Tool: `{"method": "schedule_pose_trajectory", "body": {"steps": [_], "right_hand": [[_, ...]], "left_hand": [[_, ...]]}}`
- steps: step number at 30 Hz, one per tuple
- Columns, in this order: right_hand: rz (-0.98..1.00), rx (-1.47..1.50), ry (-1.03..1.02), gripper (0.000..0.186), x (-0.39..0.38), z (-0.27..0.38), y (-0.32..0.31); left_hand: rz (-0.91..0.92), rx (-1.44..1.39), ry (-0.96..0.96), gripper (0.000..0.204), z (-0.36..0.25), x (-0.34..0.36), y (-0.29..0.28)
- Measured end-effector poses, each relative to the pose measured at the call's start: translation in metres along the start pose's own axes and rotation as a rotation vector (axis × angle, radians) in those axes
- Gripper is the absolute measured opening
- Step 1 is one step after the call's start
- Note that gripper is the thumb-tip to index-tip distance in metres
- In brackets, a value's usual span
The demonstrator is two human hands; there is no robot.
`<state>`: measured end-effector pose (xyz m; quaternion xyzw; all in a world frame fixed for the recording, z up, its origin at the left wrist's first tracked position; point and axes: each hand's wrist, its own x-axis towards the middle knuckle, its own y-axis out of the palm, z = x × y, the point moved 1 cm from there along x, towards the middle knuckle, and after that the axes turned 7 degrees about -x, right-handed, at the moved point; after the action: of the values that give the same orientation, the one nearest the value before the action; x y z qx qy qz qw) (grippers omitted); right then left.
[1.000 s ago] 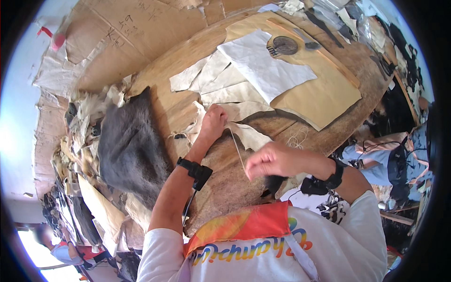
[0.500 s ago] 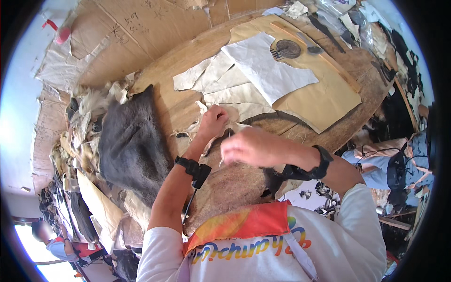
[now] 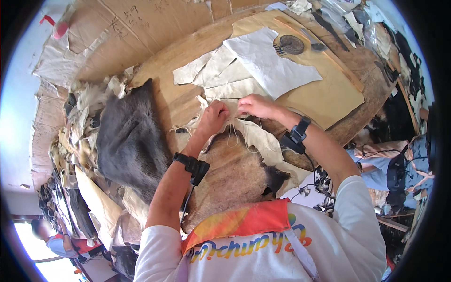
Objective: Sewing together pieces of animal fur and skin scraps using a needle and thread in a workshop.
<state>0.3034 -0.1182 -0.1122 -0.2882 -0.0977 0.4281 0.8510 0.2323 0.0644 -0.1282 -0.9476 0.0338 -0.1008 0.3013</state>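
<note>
At the middle of the table, my left hand (image 3: 214, 116) is closed, its fingers pinching the edge of a pale, irregular hide (image 3: 257, 135). Just to its right, my right hand (image 3: 257, 106) has its fingertips pressed together at the same edge. What those right fingertips hold is too small to make out. Loops of thin pale thread (image 3: 229, 141) hang below the two hands, over a brown furry skin (image 3: 230, 171) with a dark patch at its right end. A dark grey fur pelt (image 3: 131, 138) lies left of my left forearm.
Beyond my hands lie cream leather pieces (image 3: 221, 70) and a white sheet (image 3: 272, 63) on tan paper (image 3: 329, 103). A wooden strip (image 3: 329, 58) crosses the paper. Hide scraps (image 3: 77, 136) heap up at left. Another person (image 3: 61, 242) is at the far lower left.
My right hand has moved forward from over the brown skin to the hide's edge, beside my left hand. Loose thread loops now show below. The left hand has stayed nearly in place.
</note>
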Motion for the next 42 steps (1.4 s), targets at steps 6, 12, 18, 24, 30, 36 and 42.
{"method": "schedule_pose_trajectory", "body": {"steps": [6, 12, 18, 24, 30, 36, 42], "right_hand": [[0.075, 0.100, 0.141, 0.021, -0.041, 0.011, -0.036], [0.368, 0.296, 0.007, 0.021, -0.123, 0.115, -0.057], [0.391, 0.389, -0.197, 0.022, -0.146, 0.145, -0.039], [0.144, 0.107, -0.236, 0.020, -0.086, 0.164, -0.030], [-0.382, -0.282, 0.110, 0.015, -0.016, 0.044, -0.018], [-0.111, -0.276, -0.055, 0.020, -0.070, 0.065, 0.023], [-0.084, -0.266, -0.029, 0.019, -0.096, 0.079, 0.021]], "left_hand": [[-0.011, 0.024, 0.033, 0.006, 0.000, 0.001, 0.005], [-0.026, 0.027, 0.040, 0.005, 0.000, -0.002, 0.005], [-0.038, 0.057, 0.119, 0.004, -0.003, 0.003, 0.011], [-0.047, -0.344, -0.157, 0.006, 0.004, 0.002, -0.009], [0.196, -0.827, -0.101, 0.036, -0.060, -0.001, -0.028], [-0.087, -0.030, -0.071, 0.027, -0.016, -0.007, -0.016], [0.005, 0.045, -0.105, 0.019, -0.010, -0.004, -0.002]]}}
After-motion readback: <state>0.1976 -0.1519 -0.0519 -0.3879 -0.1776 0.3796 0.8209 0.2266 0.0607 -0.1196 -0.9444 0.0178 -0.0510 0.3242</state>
